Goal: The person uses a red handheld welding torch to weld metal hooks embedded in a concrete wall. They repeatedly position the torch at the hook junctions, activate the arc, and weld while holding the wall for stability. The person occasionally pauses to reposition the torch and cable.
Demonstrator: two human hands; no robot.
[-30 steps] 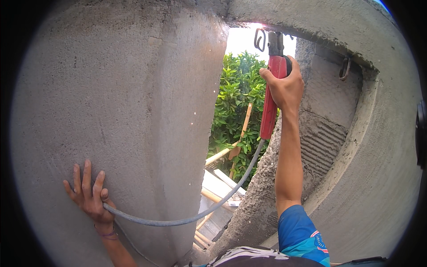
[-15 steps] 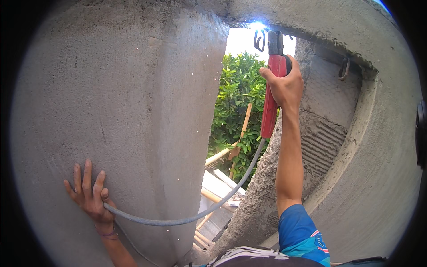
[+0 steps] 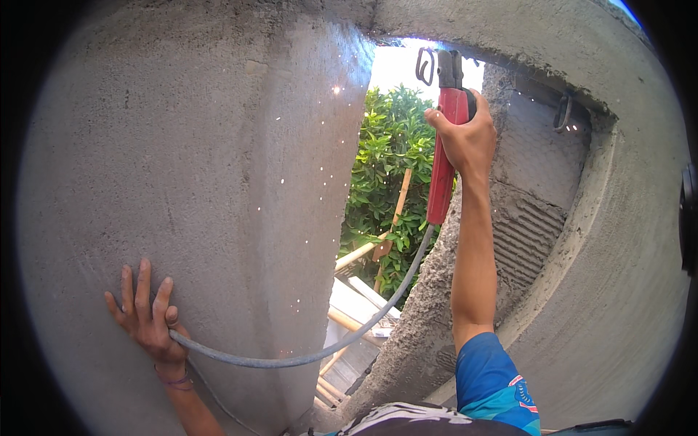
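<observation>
My right hand (image 3: 469, 138) is closed round the red handle of a welding electrode holder (image 3: 440, 185), raised high in a gap of the concrete. The dark jaws of the holder point up beneath the top edge of the gap, where bluish-white glare shows. A bent metal loop (image 3: 424, 67) hangs beside the jaws. From the handle's lower end a grey cable (image 3: 291, 361) sags leftward to the base of my left hand (image 3: 151, 320). That hand lies with fingers spread on the grey concrete wall (image 3: 182, 182); the cable passes by its thumb, and its exact contact is hidden.
Rough broken concrete (image 3: 396, 349) edges the gap on its right. A metal hook (image 3: 562, 112) sticks out of the recess at upper right. Through the gap show a leafy green tree (image 3: 392, 138) and wooden poles (image 3: 402, 196). Bright sparks fall along the wall.
The bright arc at the top of the gap has dimmed, and its glow now falls on the wall's upper corner. More sparks are scattered. Both hands stay nearly still.
</observation>
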